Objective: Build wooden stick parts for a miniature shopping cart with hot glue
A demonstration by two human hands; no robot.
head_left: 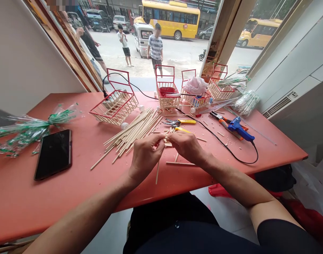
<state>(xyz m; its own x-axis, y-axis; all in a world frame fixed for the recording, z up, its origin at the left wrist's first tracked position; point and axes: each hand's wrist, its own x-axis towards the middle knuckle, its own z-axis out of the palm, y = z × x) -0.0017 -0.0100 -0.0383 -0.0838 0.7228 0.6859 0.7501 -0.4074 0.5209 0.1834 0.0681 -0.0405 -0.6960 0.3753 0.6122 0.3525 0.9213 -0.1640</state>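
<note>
1. Table: red top; clock directions below take the meeting point of the hands as centre, twelve toward the window.
2. Plastic bunch: clear with green, gathered at the middle, lying just above nine o'clock.
3. Stick carts: four noted, red-trimmed – one at ten, one at twelve, one at one, carrying a pink bag, and one toward two.
4. Stick pile: long pale sticks, loosely fanned, between nine and ten, close to the left hand.
5. Phone: dark screen up, at nine, well apart from the hands.
6. Left hand and right hand: at the dial's centre, fingertips nearly meeting. Both grips narrow, thumbs against fingers – what is pinched is too small and covered to tell.
7. Glue gun: blue, on its side, just above three.
8. Pliers: yellow-handled, between one and two, just beyond the right hand.
9. Short sticks: at the centre, beneath and around the fingertips.
</note>
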